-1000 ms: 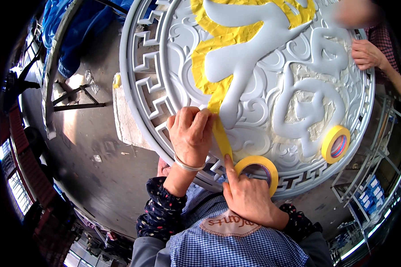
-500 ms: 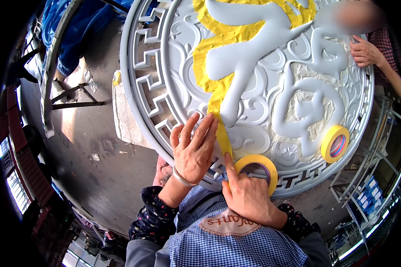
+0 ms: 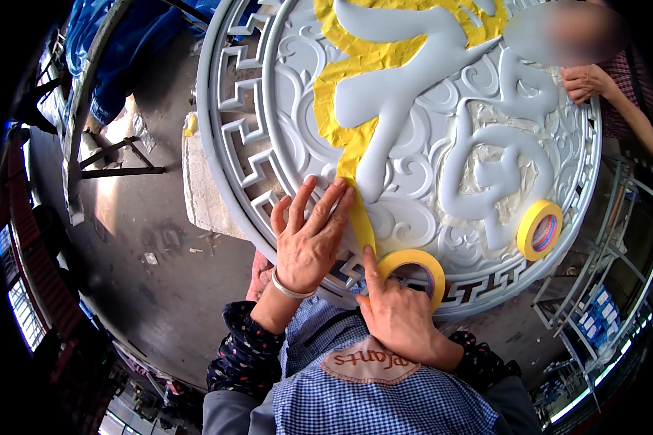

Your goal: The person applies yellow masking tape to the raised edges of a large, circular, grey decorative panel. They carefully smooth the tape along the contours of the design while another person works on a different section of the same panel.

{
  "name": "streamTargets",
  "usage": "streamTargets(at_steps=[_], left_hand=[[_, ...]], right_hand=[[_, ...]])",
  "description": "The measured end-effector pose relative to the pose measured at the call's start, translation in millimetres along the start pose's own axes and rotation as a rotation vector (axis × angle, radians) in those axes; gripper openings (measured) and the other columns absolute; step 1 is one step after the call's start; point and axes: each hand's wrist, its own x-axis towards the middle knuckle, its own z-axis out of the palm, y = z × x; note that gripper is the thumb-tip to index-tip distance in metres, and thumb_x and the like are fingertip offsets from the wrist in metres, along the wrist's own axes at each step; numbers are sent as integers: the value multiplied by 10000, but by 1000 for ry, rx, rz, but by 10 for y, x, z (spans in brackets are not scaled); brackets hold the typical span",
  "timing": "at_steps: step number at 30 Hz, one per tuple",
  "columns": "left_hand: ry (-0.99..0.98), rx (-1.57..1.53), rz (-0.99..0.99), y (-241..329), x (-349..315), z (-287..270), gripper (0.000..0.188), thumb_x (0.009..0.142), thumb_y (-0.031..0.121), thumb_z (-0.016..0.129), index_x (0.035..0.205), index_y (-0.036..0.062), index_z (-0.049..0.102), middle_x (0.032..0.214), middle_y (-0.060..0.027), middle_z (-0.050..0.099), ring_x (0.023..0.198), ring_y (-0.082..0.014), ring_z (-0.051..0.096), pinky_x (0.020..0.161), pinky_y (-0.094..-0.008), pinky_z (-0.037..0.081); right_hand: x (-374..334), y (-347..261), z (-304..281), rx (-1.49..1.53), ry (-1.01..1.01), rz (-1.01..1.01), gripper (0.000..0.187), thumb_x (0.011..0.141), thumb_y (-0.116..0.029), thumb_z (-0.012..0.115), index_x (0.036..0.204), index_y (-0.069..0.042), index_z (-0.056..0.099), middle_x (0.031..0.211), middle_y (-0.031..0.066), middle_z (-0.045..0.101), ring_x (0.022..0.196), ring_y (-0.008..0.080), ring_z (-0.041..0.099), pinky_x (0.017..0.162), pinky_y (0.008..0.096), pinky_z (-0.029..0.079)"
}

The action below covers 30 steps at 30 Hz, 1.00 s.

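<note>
A large round grey relief panel (image 3: 395, 159) with raised scrolls and characters lies before me. Yellow masking tape (image 3: 326, 119) edges the big raised shape at its far middle. My left hand (image 3: 306, 250) rests on the panel, fingers stretched, fingertips at the lower end of that taped edge. From there a strip of tape (image 3: 363, 228) runs to a roll of masking tape (image 3: 417, 258) near the panel's front rim. My right hand (image 3: 405, 313) grips the roll with curled, partly hidden fingers, its index finger pointing out onto the strip.
A second roll of yellow tape (image 3: 527, 223) stands on the panel at the right. Another person's hand (image 3: 585, 83) rests at the far right rim. Metal racks (image 3: 569, 283) are at the right; blue sheeting (image 3: 134, 43) and a white slab (image 3: 203, 181) are at the left.
My left fingers have spread slightly and shifted a little up and left along the tape. The right hand still grips the roll. The other person's hand has shifted slightly left.
</note>
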Motion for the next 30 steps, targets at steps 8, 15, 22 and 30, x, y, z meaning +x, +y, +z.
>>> streamTargets(at_steps=[8,15,22,30], left_hand=[[60,-21,39,-37,17,-8,591,875,138,759,1450,225,656,1558,39,561,1443,-294,477,1129,-488,329],[69,-15,61,-57,17,-29,553,903,155,753,1444,229,666,1541,40,577,1423,-309,488,1098,-477,339],[94,-43,77,-98,46,-28,556,902,166,757,1446,225,661,1513,47,589,1402,-303,497,1079,-494,340],[93,-8,58,-86,72,-2,568,902,193,756,1459,219,647,1465,44,582,1366,-279,506,1064,-475,347]], right_hand=[[-132,28,107,-58,28,-27,889,932,-377,759,1662,-115,324,865,146,659,652,264,701,578,372,574],[-385,117,4,36,212,-139,734,905,-297,791,1557,-121,502,1001,108,597,882,279,661,690,381,570],[413,88,-251,37,644,-35,315,897,-314,803,1014,-69,643,965,94,627,847,286,649,735,419,478],[834,127,35,172,696,36,248,902,-242,795,832,-101,603,749,53,650,689,302,653,692,428,452]])
